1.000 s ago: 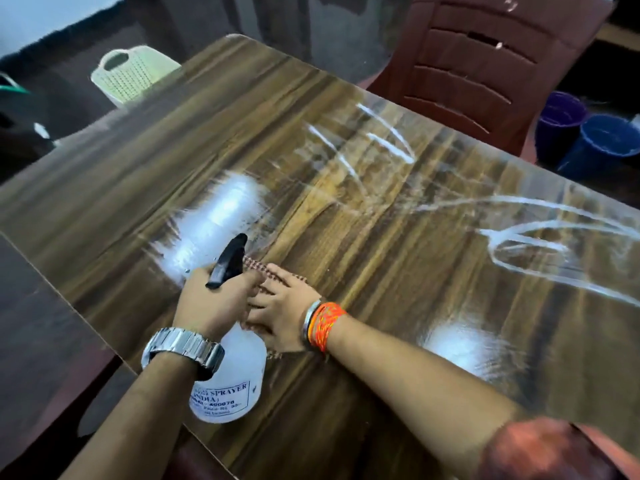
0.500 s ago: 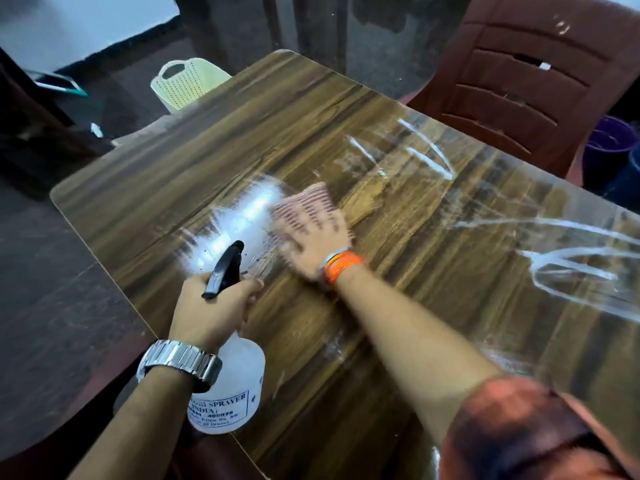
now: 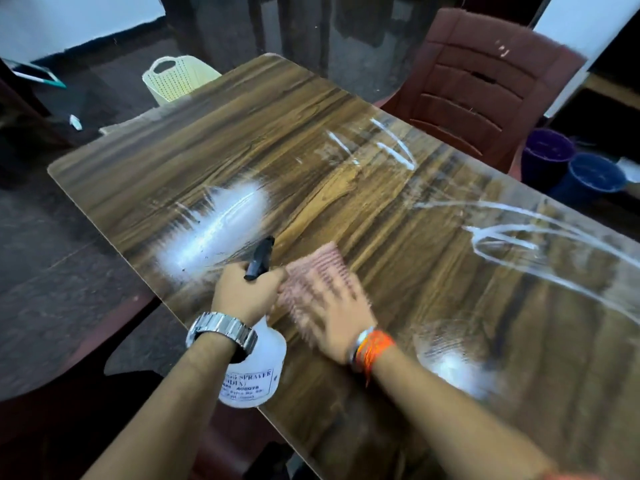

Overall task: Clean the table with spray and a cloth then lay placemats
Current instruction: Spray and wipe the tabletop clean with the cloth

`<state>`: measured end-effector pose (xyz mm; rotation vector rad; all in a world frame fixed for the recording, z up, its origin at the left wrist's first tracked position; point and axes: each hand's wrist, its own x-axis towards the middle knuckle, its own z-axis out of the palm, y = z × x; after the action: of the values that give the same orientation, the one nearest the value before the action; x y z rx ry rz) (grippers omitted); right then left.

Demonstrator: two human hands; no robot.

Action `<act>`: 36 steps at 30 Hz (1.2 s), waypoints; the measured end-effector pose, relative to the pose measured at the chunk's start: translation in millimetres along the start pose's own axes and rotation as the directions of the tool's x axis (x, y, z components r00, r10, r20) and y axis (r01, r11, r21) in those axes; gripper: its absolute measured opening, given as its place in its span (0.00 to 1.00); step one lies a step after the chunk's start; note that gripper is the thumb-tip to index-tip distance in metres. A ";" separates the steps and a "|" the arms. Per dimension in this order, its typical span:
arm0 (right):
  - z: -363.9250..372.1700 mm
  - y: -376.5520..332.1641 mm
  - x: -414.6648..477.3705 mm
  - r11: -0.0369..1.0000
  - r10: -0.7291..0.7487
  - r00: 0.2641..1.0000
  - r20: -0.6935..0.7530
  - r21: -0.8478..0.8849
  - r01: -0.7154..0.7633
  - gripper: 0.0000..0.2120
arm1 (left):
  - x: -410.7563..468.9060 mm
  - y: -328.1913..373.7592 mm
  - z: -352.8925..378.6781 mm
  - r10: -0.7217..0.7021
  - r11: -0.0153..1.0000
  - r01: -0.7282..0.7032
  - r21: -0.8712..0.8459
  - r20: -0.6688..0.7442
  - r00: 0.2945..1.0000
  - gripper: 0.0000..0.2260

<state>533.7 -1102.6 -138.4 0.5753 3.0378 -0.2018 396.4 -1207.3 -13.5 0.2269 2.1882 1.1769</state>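
Observation:
A glossy wooden table (image 3: pixel 329 174) with white streaks fills the view. My left hand (image 3: pixel 242 296), with a steel watch on the wrist, grips the black head of a white spray bottle (image 3: pixel 258 372) at the table's near left edge. Just to its right my right hand (image 3: pixel 341 315), with orange threads on the wrist, presses flat on a pink checked cloth (image 3: pixel 317 271) lying on the tabletop. The hand and cloth are blurred by motion. No placemats are in view.
A dark red plastic chair (image 3: pixel 485 81) stands at the table's far side. Purple and blue buckets (image 3: pixel 571 168) sit on the floor at right. A cream perforated basket (image 3: pixel 176 81) stands beyond the far left corner. Dark floor lies to the left.
My right hand has pulled the cloth back from the bright wet patch toward me, ending next to the spray bottle. My left hand kept holding the bottle in place.

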 end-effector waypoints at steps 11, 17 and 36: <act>-15.6 163.9 -173.0 0.874 0.471 0.873 0.128 0.067 -0.481 0.26 | -118.3 -7.6 82.7 0.026 1.000 -0.026 -0.004 -0.033 0.999 0.13; -7.4 141.4 -292.5 0.990 0.135 0.987 0.089 0.017 -0.137 0.26 | -209.2 -25.3 189.7 -0.032 0.997 0.033 -0.068 0.007 0.999 0.10; -15.2 190.0 -352.6 0.983 0.148 0.975 0.164 0.086 -0.163 0.27 | -270.7 -19.2 299.6 -0.056 0.998 0.058 -0.017 0.088 0.995 0.12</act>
<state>931.1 -1052.5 -122.6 0.7620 2.8279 -0.3743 792.6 -1127.8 -26.0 0.2028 2.0930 1.1352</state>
